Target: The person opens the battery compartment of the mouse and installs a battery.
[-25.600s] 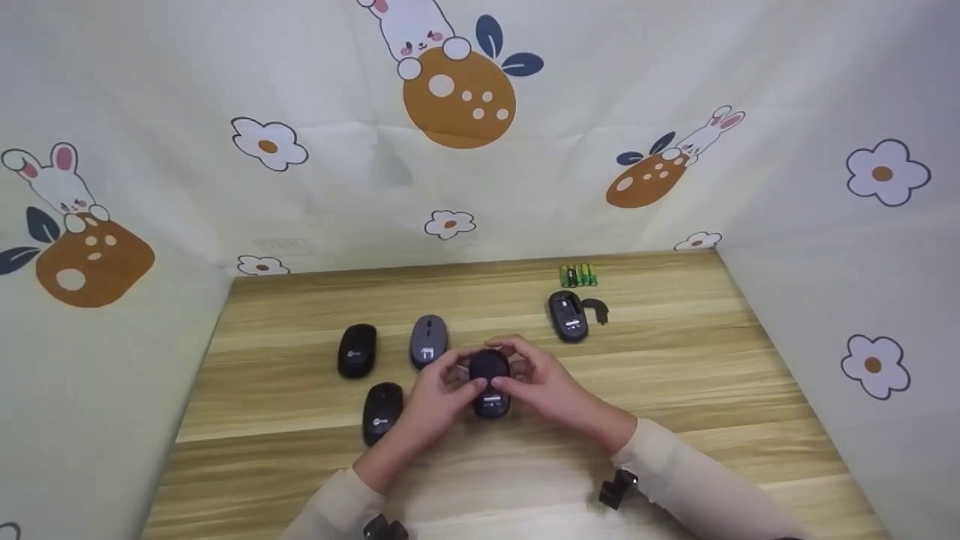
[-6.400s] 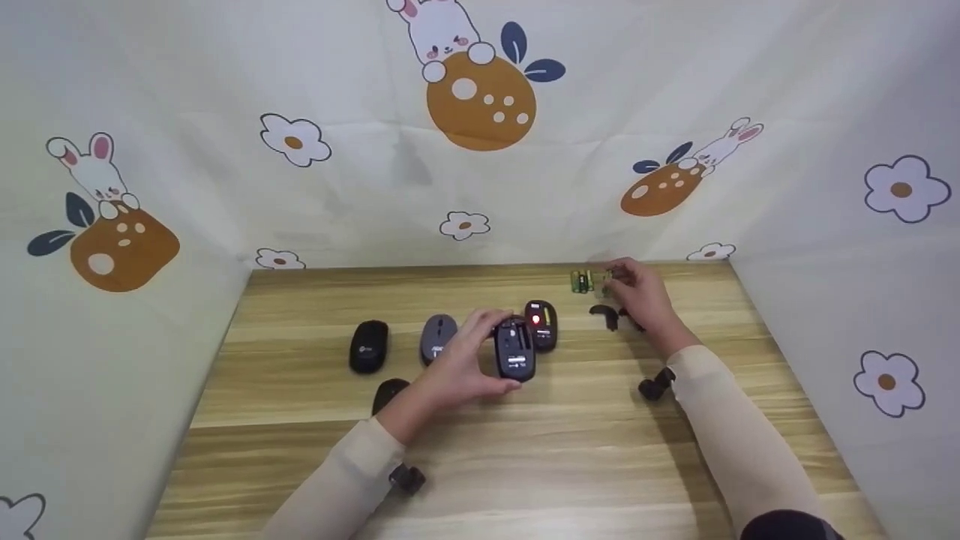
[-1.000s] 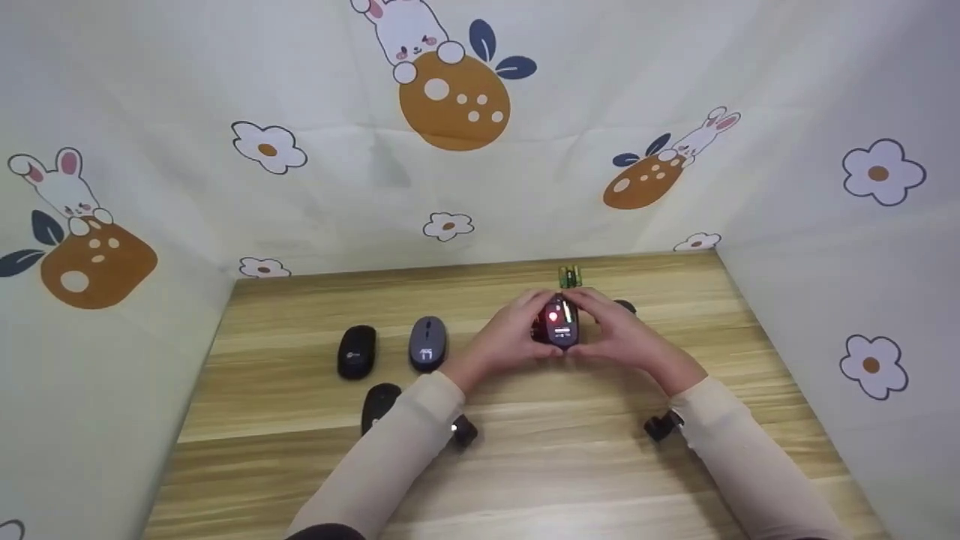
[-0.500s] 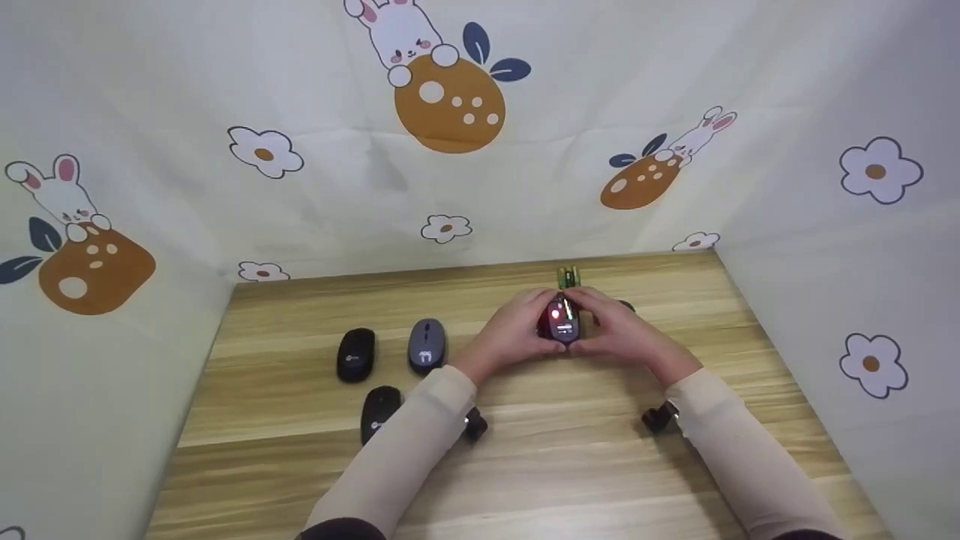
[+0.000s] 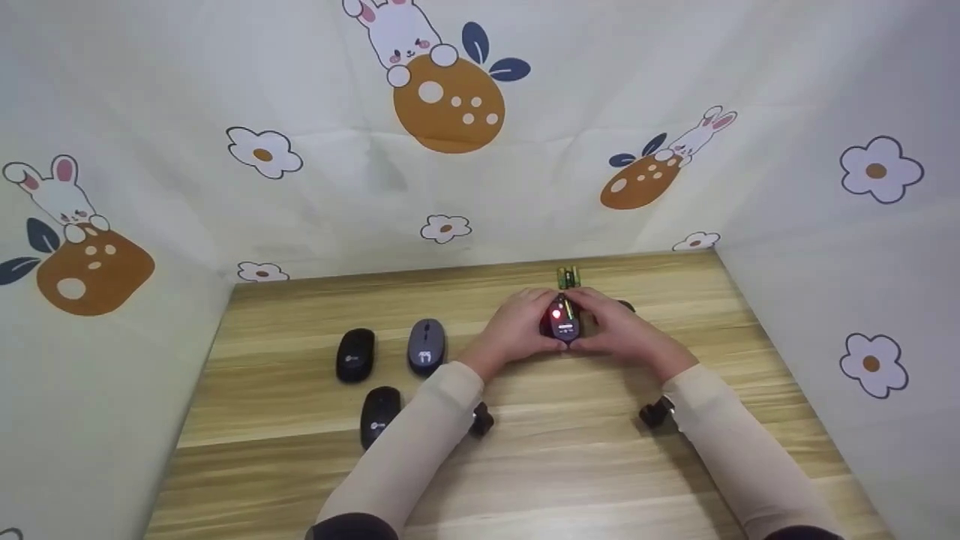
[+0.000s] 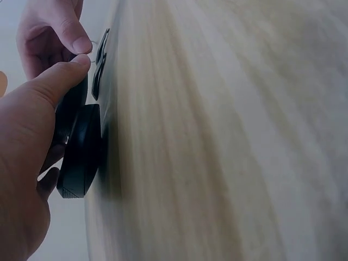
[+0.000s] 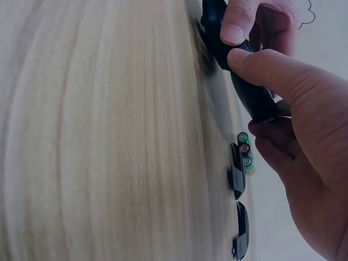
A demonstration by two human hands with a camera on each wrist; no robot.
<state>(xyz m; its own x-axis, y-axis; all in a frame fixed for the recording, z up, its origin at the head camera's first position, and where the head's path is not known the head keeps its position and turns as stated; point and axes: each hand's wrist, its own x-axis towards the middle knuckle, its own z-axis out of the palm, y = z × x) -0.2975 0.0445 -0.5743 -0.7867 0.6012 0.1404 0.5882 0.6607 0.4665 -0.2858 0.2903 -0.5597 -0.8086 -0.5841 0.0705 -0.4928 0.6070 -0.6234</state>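
Both hands grip one dark computer mouse (image 5: 565, 328), held underside up. A red light glows on it, and a yellow-green battery (image 5: 568, 309) shows in its slot. My left hand (image 5: 517, 326) curls round its left side and my right hand (image 5: 619, 330) its right, thumbs meeting at the near end. In the left wrist view a second black mouse (image 6: 81, 155) lies on the table close beside the held one. Two curved black battery covers, one nearer (image 7: 237, 173) and one farther down (image 7: 243, 231), lie by the right hand in the right wrist view.
Several green batteries (image 5: 568, 277) stand in a row beyond the hands. To the left lie a grey mouse (image 5: 427, 346), a black mouse (image 5: 355, 355) and another black mouse (image 5: 380, 416) partly behind the left sleeve. Patterned cloth walls (image 5: 337, 187) enclose the wooden table (image 5: 555, 457).
Over the last second both hands keep their grip, and the mouse shifts only slightly. Earlier, the left hand alone held a mouse with a bare slot while the right reached to the batteries.
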